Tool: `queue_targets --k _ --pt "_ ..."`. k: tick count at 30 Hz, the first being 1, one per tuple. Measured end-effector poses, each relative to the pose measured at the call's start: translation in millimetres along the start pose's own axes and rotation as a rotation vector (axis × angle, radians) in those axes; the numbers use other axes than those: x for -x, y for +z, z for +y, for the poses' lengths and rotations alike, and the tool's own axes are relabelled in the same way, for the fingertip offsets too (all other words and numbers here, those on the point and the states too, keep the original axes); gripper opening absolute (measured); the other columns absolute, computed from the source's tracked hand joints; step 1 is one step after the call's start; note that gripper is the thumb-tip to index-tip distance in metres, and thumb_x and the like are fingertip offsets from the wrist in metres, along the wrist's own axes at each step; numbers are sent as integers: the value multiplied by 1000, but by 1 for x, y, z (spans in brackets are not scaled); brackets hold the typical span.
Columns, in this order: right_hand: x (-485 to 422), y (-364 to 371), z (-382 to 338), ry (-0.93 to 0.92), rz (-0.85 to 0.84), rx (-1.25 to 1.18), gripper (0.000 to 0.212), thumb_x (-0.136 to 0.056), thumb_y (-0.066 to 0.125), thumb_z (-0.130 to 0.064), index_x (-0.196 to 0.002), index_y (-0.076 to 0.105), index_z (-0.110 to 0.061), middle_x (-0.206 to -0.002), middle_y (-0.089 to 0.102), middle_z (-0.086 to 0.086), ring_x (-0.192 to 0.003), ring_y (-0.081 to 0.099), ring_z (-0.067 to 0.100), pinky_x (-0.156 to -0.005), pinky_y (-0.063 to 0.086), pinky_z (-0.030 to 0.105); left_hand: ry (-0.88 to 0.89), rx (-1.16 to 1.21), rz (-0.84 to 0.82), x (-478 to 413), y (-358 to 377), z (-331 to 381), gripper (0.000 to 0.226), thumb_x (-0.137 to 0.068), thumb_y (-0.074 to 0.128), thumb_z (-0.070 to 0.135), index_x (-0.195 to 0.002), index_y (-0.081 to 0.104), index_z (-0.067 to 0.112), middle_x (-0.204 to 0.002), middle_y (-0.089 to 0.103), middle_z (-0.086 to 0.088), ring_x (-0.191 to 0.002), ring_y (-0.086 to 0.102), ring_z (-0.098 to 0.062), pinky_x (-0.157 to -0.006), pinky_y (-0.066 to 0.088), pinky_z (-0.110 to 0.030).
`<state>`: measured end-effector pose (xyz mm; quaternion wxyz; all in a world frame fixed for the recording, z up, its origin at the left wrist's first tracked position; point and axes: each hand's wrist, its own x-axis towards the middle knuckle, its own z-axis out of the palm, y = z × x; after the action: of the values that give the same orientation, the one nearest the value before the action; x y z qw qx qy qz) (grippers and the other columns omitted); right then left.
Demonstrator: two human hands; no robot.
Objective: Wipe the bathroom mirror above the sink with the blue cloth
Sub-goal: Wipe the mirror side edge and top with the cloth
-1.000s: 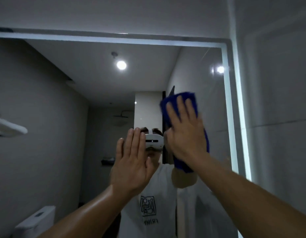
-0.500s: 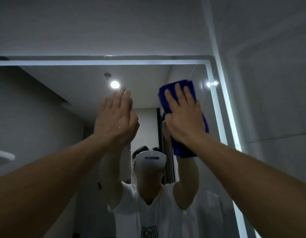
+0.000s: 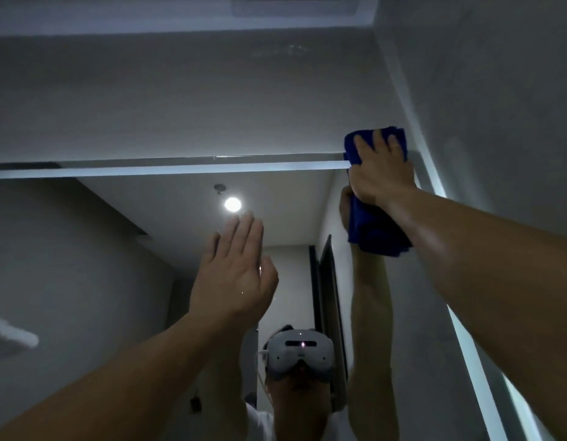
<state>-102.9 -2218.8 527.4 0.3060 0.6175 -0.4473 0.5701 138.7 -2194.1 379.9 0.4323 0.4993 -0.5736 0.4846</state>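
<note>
The mirror (image 3: 123, 256) fills the lower part of the view, edged by a lit strip along its top and right side. My right hand (image 3: 382, 173) presses the blue cloth (image 3: 376, 232) flat against the mirror's top right corner, fingers spread over the cloth, whose upper edge laps past the lit top strip. My left hand (image 3: 236, 275) is raised flat near the glass at mid-height, fingers straight and together, holding nothing. Whether it touches the glass I cannot tell.
A grey side wall (image 3: 504, 100) meets the mirror on the right. Above the mirror runs bare wall up to the ceiling (image 3: 180, 11). The glass reflects a person with a headset, a ceiling lamp and a dark door.
My right hand has slid the cloth up and to the right into the mirror's top corner. The view has tilted upward. My left hand stays raised and flat, lower than the cloth.
</note>
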Motion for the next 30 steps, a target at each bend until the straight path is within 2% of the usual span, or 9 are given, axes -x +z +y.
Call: queue_targets --k 3,7,9,11,14,18,23,28,30 --pt "7 7 -28 -199 47 30 69 -94 44 -24 -156 14 -23 -165 4 4 -150 2 28 -119 16 51 -8 8 -4 -1 -3 2 70 -92 -2 51 -156 -11 25 -164 -21 6 -147 -26 -6 -121 -15 -32" --pt "27 14 -31 -564 -94 66 66 -99 38 -27 -158 10 -32 -166 -2 -4 -152 -3 17 -123 3 41 -3 -4 -5 -1 -7 4 76 -87 -8 54 -157 -10 25 -164 -20 6 -146 -27 -4 -117 -18 -29" --pt "9 7 -14 -504 -42 82 66 -98 41 -27 -157 14 -29 -166 4 -1 -152 3 21 -123 7 41 -5 -16 -14 -1 -6 4 79 -84 -12 55 -157 -11 24 -164 -21 5 -146 -28 -6 -117 -19 -29" --pt "-8 2 1 -279 46 92 65 -96 43 -27 -156 19 -23 -164 11 8 -149 11 31 -119 19 50 1 -8 -3 -1 -4 3 78 -85 -10 54 -158 -10 24 -165 -20 5 -147 -27 -7 -118 -17 -30" --pt "-16 3 -15 54 -12 26 68 -96 40 -25 -157 10 -24 -165 -1 5 -150 -1 30 -118 13 56 6 8 23 -1 0 1 75 -88 -7 52 -158 -10 25 -165 -19 6 -147 -26 -6 -120 -15 -31" --pt "4 20 -75 -321 84 34 65 -90 46 -23 -151 25 -24 -163 13 7 -147 11 30 -116 22 52 -3 -1 26 -1 2 0 75 -87 -10 54 -157 -12 26 -164 -21 7 -147 -26 -6 -121 -14 -33" --pt "20 17 -62 -658 -86 117 61 -102 35 -31 -157 9 -33 -166 -1 -4 -152 -4 16 -123 0 40 0 12 15 -2 1 0 73 -88 -8 53 -156 -12 26 -164 -22 7 -147 -27 -6 -121 -13 -34" --pt "3 9 -16 -241 -3 49 66 -99 37 -28 -158 9 -29 -166 -1 1 -152 -3 23 -122 6 47 -4 1 7 -2 3 -1 75 -87 -9 53 -157 -12 25 -164 -21 6 -148 -25 -8 -123 -10 -36" --pt "17 15 -25 -226 20 37 67 -98 39 -27 -158 9 -28 -166 -1 1 -152 -2 23 -121 7 48 -2 -8 3 -1 2 0 76 -87 -10 53 -157 -12 25 -164 -21 5 -148 -25 -9 -123 -10 -37"
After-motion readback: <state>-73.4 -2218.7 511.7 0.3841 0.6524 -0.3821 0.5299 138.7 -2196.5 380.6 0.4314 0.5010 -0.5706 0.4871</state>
